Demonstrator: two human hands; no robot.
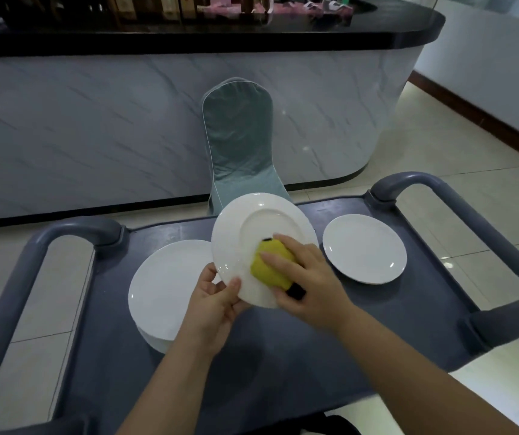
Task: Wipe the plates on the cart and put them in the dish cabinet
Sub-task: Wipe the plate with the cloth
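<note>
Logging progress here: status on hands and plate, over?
Left hand grips held plate by its rim, tilted above cart. Right hand holds yellow sponge against it. Plate stack left, single plate right; nothing blocking.

The held plate (264,221) is shining smooth and glossy like china, and so are the plate stack (164,287) and the single plate (364,249). The yellow cloth (269,266) is looking soft and fuzzy. The grey cart (283,356) is looking like dull plastic. The chair cover (239,136) is showing silky cloth. The floor tiles (471,146) are gleaming.
</note>
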